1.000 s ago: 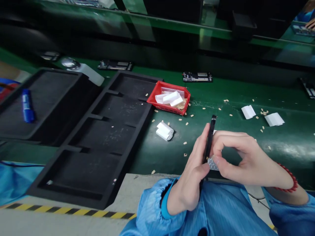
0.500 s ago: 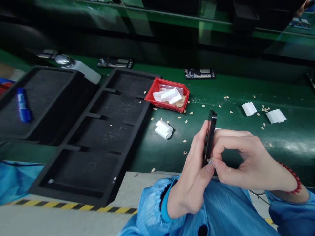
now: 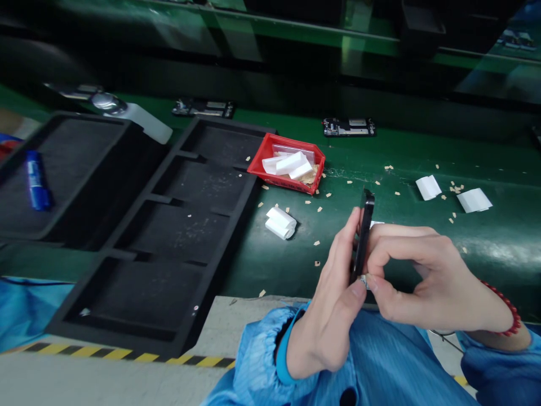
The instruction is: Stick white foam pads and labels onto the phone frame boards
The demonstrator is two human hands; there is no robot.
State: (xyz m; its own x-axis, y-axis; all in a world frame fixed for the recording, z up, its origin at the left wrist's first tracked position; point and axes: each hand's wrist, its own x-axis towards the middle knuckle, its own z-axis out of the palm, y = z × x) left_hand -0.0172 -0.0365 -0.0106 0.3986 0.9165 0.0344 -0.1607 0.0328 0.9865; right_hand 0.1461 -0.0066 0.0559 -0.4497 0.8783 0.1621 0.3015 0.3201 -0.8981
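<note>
My left hand [image 3: 327,316] grips a thin black phone-like device [image 3: 364,231], held upright on its edge above the near side of the green belt [image 3: 380,169]. My right hand [image 3: 426,279] presses thumb and forefinger against the device's lower right side, pinching a small white piece there. A red bead bracelet [image 3: 505,310] circles my right wrist. Both arms wear blue sleeves.
A black foam tray [image 3: 177,237] with several compartments lies at left, a second black tray [image 3: 67,169] with a blue tube [image 3: 36,180] beyond it. A red bin [image 3: 289,163] holds white folded pieces. More white pieces [image 3: 279,223] and tan scraps litter the belt. Circuit boards [image 3: 349,127] lie further back.
The small white piece between my right fingers has become mostly hidden against the device. Both hands and the device have stayed nearly still; the view shifted slightly.
</note>
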